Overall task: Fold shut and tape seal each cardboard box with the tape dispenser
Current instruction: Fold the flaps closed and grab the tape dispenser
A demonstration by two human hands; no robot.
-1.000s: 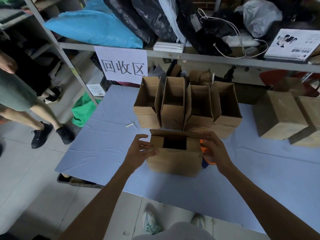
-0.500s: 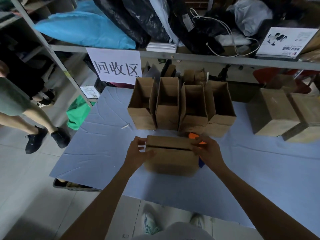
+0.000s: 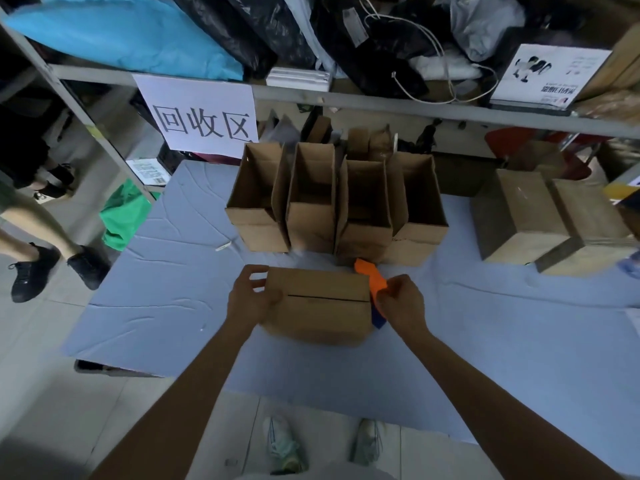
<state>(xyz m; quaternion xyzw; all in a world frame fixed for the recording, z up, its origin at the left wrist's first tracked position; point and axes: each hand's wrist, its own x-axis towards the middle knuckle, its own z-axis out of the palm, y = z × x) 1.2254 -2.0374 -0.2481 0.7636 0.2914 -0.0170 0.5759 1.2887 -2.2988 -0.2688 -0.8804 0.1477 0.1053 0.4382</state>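
Head view, 1 frame. Brown cardboard box [image 3: 318,306] sits on the blue cloth-covered table [image 3: 156,289]. Its flaps are folded down, the dark centre seam shows, and no tape is visible on it. Left hand [image 3: 251,296] grips the box's left end, thumb and fingers curled over the top edge. Right hand [image 3: 401,304], at the box's right end, curls its fingers round the orange-and-blue plastic tape dispenser [image 3: 372,278], which touches the box's right side. Behind the box is a row of 4 open-topped cardboard boxes [image 3: 332,202]. Right of the box, well apart, are 2 closed cardboard boxes [image 3: 526,216].

Risks, as judged:
1. Only the left end is held, so the flaps may spring up at the right end and the seam may gape before tape lands.
2. The box looks light, so dispenser drag could slide it or wrinkle the cloth, and the tape would run off the seam.
3. Lifting the dispenser could knock the open box just behind it.
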